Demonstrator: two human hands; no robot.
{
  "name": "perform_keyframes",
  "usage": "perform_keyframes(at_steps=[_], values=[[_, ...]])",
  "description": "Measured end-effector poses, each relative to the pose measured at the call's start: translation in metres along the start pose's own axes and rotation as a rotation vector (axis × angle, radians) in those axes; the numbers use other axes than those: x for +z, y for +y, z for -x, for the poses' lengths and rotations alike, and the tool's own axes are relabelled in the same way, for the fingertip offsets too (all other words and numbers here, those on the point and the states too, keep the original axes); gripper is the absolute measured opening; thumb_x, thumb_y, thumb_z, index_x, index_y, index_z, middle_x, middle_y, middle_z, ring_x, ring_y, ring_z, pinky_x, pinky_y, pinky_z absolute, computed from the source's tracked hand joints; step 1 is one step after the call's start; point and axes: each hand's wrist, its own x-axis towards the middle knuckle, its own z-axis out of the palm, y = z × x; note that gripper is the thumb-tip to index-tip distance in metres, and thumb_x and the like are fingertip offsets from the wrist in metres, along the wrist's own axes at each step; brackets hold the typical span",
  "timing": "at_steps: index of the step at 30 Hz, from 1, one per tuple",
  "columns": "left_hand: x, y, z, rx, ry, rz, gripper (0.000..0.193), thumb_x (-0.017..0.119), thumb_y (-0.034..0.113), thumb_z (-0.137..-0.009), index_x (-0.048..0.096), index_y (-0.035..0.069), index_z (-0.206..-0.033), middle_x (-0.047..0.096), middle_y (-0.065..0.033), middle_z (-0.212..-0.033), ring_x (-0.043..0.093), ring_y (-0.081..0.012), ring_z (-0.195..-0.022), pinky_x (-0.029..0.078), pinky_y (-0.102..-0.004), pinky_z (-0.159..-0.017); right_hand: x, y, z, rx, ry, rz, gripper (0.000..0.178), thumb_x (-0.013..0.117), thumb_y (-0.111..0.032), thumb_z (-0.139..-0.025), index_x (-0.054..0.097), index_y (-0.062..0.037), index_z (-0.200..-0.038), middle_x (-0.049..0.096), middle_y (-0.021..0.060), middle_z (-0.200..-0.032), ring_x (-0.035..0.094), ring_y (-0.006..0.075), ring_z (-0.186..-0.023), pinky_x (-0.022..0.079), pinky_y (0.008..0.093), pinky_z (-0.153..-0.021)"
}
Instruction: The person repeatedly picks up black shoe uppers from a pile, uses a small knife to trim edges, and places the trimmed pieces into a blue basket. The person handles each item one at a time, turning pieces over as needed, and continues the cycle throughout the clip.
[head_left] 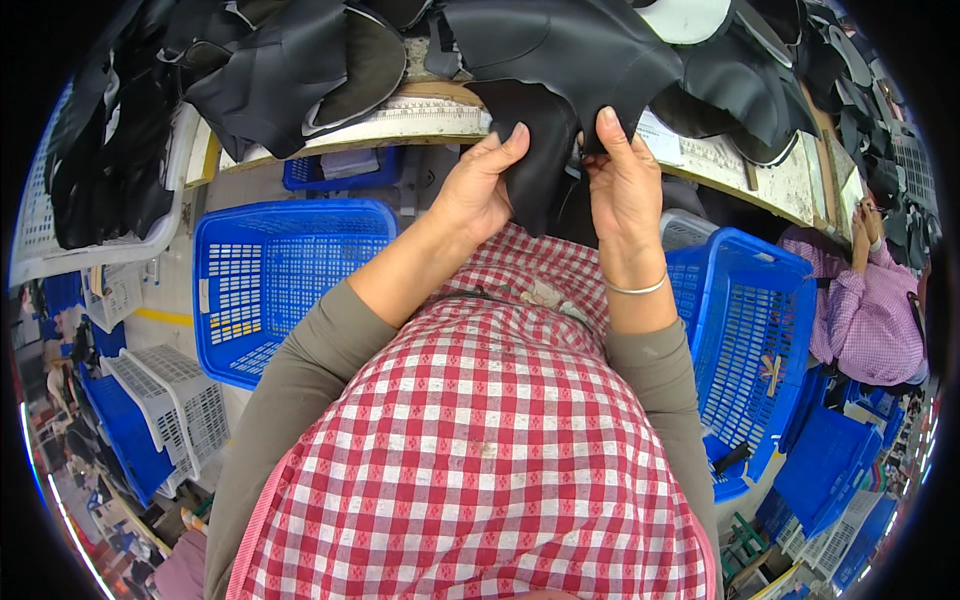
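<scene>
At the near edge of the workbench (450,122), both of my hands are closed on smooth black leather-like sheeting. My left hand (478,185) grips the side of a dark hanging flap (541,150), thumb on top and fingers underneath. A larger black leather-like piece (575,52) lies on the bench and drapes toward me. My right hand (626,185) pinches its lower corner, thumb up. Whether the flap and the larger piece are joined, I cannot tell. My fingertips are partly hidden behind the material.
More black cut pieces (270,85) lie along the bench, some showing pale backing. Blue plastic baskets stand at my left (215,290) and right (790,400). A white crate (165,235) piled with black pieces is far left. Another person (870,310) works at the right.
</scene>
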Motion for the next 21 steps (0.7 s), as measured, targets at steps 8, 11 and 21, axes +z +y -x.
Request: perform_keyframes(at_steps=[8,11,21], values=[[0.025,0.044,0.015,0.398,0.113,-0.575,0.020,0.071,0.011,-0.098,0.072,-0.004,-0.112,0.075,-0.0100,-0.108,0.069,-0.0126,-0.094,0.057,-0.0268,-0.086,0.006,-0.010,0.010,-0.128,-0.160,0.203,0.024,0.076,-0.019,-0.096,0.075,-0.0016,-0.113,0.075,0.0036,-0.103,0.066,0.0085,-0.090,0.051,0.0245,-0.082],[0.022,0.061,0.009,0.784,-0.018,-1.000,0.025,0.070,0.010,-0.099,0.070,0.000,-0.122,0.074,-0.0059,-0.111,0.067,-0.0124,-0.098,0.054,-0.0265,-0.090,0.011,-0.014,0.001,-0.139,-0.203,0.386,0.022,0.076,-0.026,-0.096,0.076,-0.0045,-0.100,0.076,0.0037,-0.089,0.065,0.0077,-0.080,0.048,0.0234,-0.074],[-0.012,0.056,0.001,0.481,-0.071,-0.842,0.021,0.071,0.010,-0.097,0.073,-0.001,-0.115,0.075,-0.0057,-0.107,0.069,-0.0123,-0.095,0.055,-0.0259,-0.086,-0.019,0.005,-0.003,-0.053,-0.256,0.456,0.025,0.078,-0.025,-0.095,0.076,-0.0003,-0.096,0.075,0.0037,-0.088,0.061,0.0072,-0.079,0.048,0.0231,-0.075]])
